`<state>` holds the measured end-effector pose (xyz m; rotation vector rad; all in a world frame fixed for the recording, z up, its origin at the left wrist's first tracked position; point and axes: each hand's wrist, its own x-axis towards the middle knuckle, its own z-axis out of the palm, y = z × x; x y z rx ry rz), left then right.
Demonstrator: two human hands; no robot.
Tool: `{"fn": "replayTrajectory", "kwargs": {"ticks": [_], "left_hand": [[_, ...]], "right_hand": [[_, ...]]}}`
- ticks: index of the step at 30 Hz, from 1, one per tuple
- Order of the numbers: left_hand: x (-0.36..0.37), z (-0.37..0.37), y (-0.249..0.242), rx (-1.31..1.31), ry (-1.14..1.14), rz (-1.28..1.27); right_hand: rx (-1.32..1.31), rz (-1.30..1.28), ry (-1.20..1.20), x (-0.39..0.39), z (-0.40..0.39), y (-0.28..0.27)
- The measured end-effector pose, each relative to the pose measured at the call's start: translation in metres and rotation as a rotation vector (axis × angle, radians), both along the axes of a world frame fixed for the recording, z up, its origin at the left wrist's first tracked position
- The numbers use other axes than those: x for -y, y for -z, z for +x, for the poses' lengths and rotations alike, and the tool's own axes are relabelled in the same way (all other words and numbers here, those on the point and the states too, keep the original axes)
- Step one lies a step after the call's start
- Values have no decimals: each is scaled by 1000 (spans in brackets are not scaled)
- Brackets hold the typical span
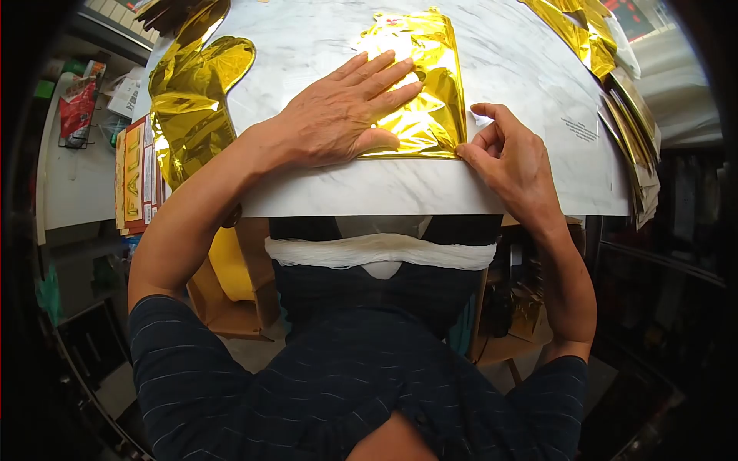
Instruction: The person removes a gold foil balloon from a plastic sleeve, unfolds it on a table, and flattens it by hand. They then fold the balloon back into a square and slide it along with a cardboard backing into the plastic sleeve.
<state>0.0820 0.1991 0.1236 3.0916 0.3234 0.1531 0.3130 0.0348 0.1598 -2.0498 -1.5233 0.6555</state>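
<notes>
A folded gold foil balloon [430,115] lies as a flat, shiny rectangle on the marble-patterned table. My left hand [338,115] rests flat on its left side, fingers spread and pointing up and to the right. At the lower right corner of the foil is my right hand [507,154], its thumb at the corner and the other fingers curled, the index finger raised. A small white scrap [481,120] shows by the right index finger; whether it is held cannot be made out. Another gold foil balloon [192,107], unfolded and flat, lies to the left.
More gold foil [576,31] lies at the far right. Flat packets [634,131] hang over the right table edge. Printed packs [134,177] stand at the left edge. A white string bundle [380,251] crosses my lap, and a cardboard box [261,276] sits below.
</notes>
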Motion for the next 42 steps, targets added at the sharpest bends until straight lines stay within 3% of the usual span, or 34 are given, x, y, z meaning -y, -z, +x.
{"fn": "replayTrajectory", "kwargs": {"ticks": [10, 12, 15, 18, 21, 22, 24, 25, 27, 32, 42], "left_hand": [[3, -2, 2, 78, -35, -36], [2, -3, 2, 93, -51, -53], [1, -3, 3, 125, -26, -80], [1, -4, 3, 214, -31, -121], [5, -14, -2, 392, -114, -230], [9, -18, -3, 504, -208, -202], [15, -33, -16, 419, -435, -203], [21, -38, -19, 477, -496, -294], [32, -43, -33, 312, -720, -636], [36, -38, -32, 286, -754, -840], [26, -21, -23, 426, -722, -784]], "right_hand": [[19, 31, 27, 6, -7, 4], [326, 347, -68, 12, -14, 11], [505, 535, -326, 14, -21, 9], [574, 428, -531, 15, -30, 16], [535, 368, -542, 18, -30, 29], [506, 347, -536, 19, -30, 29], [523, 344, -550, 20, -31, 29], [532, 341, -547, 20, -31, 29], [543, 341, -554, 20, -31, 30], [547, 347, -549, 20, -30, 34], [538, 326, -539, 21, -30, 35]]}}
